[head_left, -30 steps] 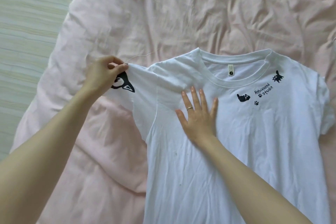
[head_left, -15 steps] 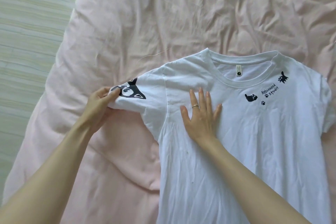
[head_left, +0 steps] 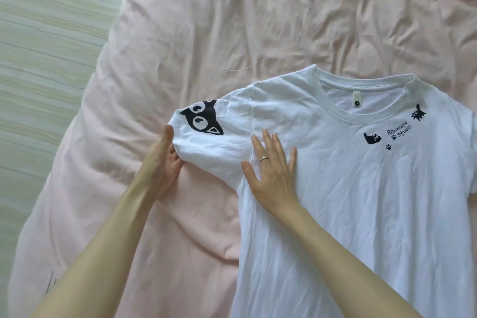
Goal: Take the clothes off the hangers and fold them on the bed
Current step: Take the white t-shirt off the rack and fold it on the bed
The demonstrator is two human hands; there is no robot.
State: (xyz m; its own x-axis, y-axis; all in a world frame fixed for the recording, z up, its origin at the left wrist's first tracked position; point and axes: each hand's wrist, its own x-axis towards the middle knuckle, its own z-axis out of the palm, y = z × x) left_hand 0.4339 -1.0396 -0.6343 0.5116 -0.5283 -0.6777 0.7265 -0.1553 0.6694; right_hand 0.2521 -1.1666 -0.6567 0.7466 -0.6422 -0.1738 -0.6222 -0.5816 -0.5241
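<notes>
Bare forearms; ringed right hand (head_left: 273,170)

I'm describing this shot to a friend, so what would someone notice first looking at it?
First, the white T-shirt spread face up on the crumpled pink bedding, right of centre. Next, the bold black cat face print on its sleeve, at centre left. The left hand touches that sleeve's edge, while the right hand, wearing a ring, presses flat beside the armpit.

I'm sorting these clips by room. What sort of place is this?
Most likely a bedroom: a rumpled pink duvet covers a bed, a white T-shirt lies spread on it, and pale wood-look flooring shows alongside.
</notes>
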